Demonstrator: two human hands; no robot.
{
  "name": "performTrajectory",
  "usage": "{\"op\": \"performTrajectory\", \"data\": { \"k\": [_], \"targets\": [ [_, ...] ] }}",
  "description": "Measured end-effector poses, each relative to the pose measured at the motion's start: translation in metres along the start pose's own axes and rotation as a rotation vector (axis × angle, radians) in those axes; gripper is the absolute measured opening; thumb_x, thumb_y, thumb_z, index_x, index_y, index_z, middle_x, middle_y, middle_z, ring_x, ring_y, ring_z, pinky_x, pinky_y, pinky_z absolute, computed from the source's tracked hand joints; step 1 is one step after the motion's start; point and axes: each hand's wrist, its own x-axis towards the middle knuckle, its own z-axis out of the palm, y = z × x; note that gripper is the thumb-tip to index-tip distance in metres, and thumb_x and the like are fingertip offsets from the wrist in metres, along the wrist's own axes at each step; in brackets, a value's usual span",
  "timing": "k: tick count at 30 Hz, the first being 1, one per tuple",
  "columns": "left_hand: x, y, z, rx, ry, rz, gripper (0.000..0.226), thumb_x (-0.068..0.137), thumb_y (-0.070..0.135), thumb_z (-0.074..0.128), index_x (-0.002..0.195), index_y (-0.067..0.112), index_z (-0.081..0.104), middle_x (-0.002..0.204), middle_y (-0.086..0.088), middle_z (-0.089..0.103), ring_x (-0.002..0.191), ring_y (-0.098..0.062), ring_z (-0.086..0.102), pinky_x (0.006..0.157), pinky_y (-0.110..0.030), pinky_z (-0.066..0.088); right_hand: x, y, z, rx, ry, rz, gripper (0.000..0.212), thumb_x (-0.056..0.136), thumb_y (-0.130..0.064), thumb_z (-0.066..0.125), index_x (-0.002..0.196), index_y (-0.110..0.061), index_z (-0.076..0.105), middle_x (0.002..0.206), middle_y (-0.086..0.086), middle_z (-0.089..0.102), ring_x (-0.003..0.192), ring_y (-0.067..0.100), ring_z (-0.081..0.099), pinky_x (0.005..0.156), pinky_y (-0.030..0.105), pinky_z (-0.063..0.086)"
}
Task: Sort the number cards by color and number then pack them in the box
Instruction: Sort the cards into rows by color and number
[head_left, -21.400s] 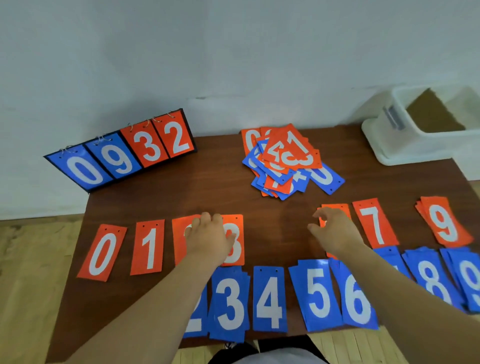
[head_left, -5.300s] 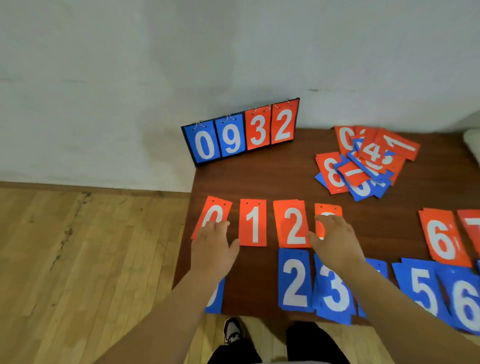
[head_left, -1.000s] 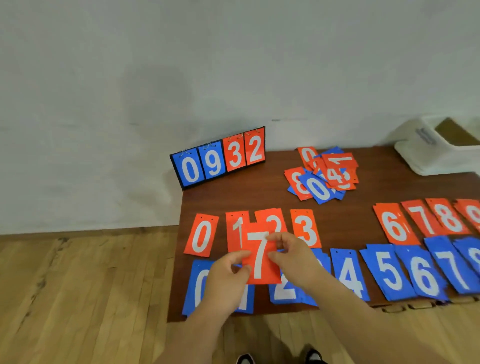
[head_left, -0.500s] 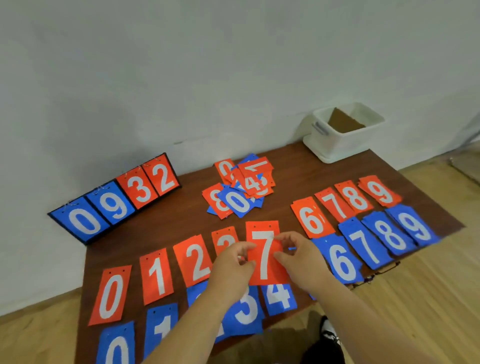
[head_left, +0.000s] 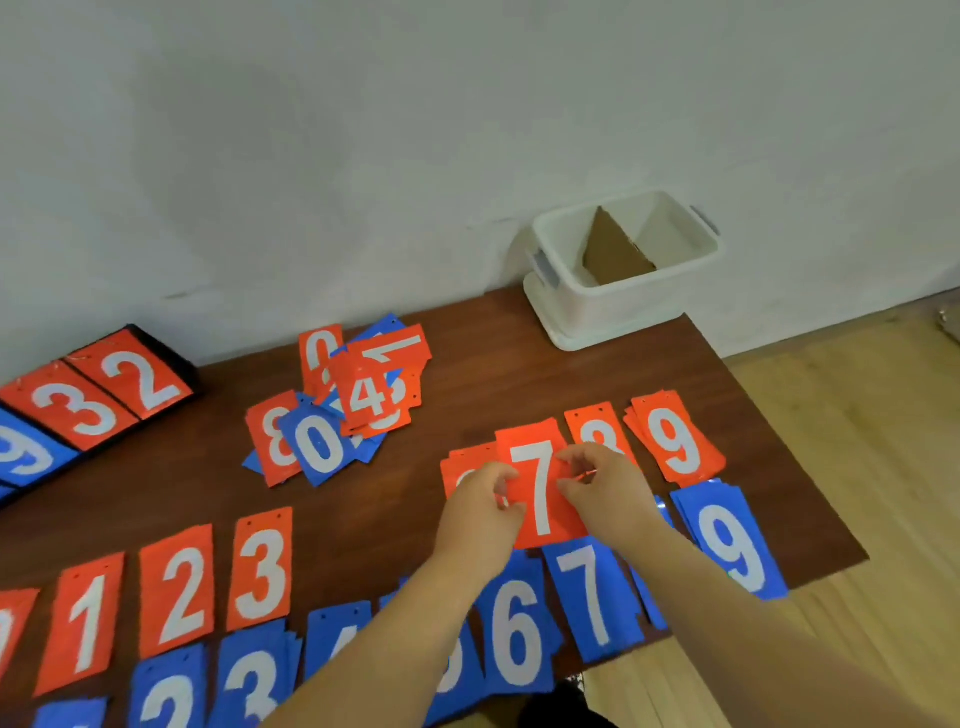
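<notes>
Both hands pinch an orange 7 card (head_left: 540, 483) by its side edges: my left hand (head_left: 480, 506) on its left edge, my right hand (head_left: 605, 491) on its right. The card lies over the orange row, between a partly hidden orange 6 card (head_left: 460, 467) and an orange 8 card (head_left: 597, 428), with the orange 9 pile (head_left: 675, 441) further right. Orange 1, 2 and 3 (head_left: 262, 566) lie at the left. Blue cards 2 to 9 form the front row, among them blue 7 (head_left: 589, 597). An unsorted mixed pile (head_left: 353, 400) sits mid-table. The white box (head_left: 623, 270) stands at the back right.
A flip scoreboard (head_left: 98, 395) showing 9, 3, 2 leans at the back left against the wall. The box holds a brown cardboard divider (head_left: 613, 254). The brown table's (head_left: 498, 358) right edge runs close past the 9 cards; wooden floor lies beyond.
Both hands have carried the orange 7 card rightwards along the table, from above the 2 and 3 cards to the spot between orange 6 and 8. My view swung right too.
</notes>
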Motion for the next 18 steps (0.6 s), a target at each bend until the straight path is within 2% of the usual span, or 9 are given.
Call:
{"op": "performTrajectory", "data": {
  "k": [5, 8, 10, 14, 18],
  "targets": [
    [0.045, 0.013, 0.042, 0.098, 0.012, -0.053, 0.042, 0.094, 0.017, 0.067, 0.133, 0.029, 0.057, 0.119, 0.005, 0.063, 0.102, -0.013, 0.062, 0.084, -0.026, 0.050, 0.060, 0.025, -0.011, -0.122, -0.073, -0.043, 0.032, 0.095, -0.017, 0.063, 0.125, -0.027, 0.066, 0.117, -0.009, 0.066, 0.094, 0.007, 0.059, 0.079, 0.018, 0.046],
    [0.064, 0.011, 0.057, 0.239, 0.022, -0.074, 0.042, 0.093, 0.024, 0.068, 0.132, 0.030, 0.055, 0.120, 0.004, 0.063, 0.109, -0.018, 0.061, 0.090, -0.035, 0.054, 0.079, 0.038, -0.004, -0.189, -0.104, -0.061, 0.030, 0.097, -0.018, 0.060, 0.125, -0.026, 0.065, 0.118, -0.006, 0.066, 0.098, 0.011, 0.061, 0.083, 0.024, 0.051],
    [0.070, 0.009, 0.061, 0.327, 0.046, -0.072, 0.040, 0.091, 0.029, 0.070, 0.128, 0.030, 0.056, 0.119, 0.004, 0.061, 0.112, -0.020, 0.058, 0.093, -0.036, 0.052, 0.087, 0.045, 0.002, -0.268, -0.125, -0.057, 0.031, 0.098, -0.022, 0.058, 0.128, -0.025, 0.064, 0.123, -0.002, 0.064, 0.104, 0.017, 0.063, 0.086, 0.029, 0.054],
    [0.066, -0.003, 0.043, 0.387, 0.089, -0.090, 0.041, 0.092, 0.035, 0.068, 0.130, 0.030, 0.057, 0.127, 0.004, 0.058, 0.123, -0.020, 0.051, 0.099, -0.034, 0.044, 0.091, 0.047, 0.005, -0.376, -0.058, -0.001, 0.035, 0.095, -0.034, 0.062, 0.129, -0.029, 0.063, 0.134, 0.001, 0.056, 0.121, 0.024, 0.054, 0.098, 0.040, 0.051],
    [0.053, -0.032, -0.013, 0.424, 0.184, -0.212, 0.049, 0.092, 0.043, 0.069, 0.136, 0.032, 0.052, 0.131, 0.004, 0.056, 0.125, -0.018, 0.051, 0.098, -0.037, 0.051, 0.094, 0.023, 0.015, -0.362, -0.049, -0.065, 0.041, 0.093, -0.035, 0.065, 0.133, -0.025, 0.063, 0.141, 0.003, 0.054, 0.131, 0.026, 0.047, 0.106, 0.040, 0.043]
  ]
}}
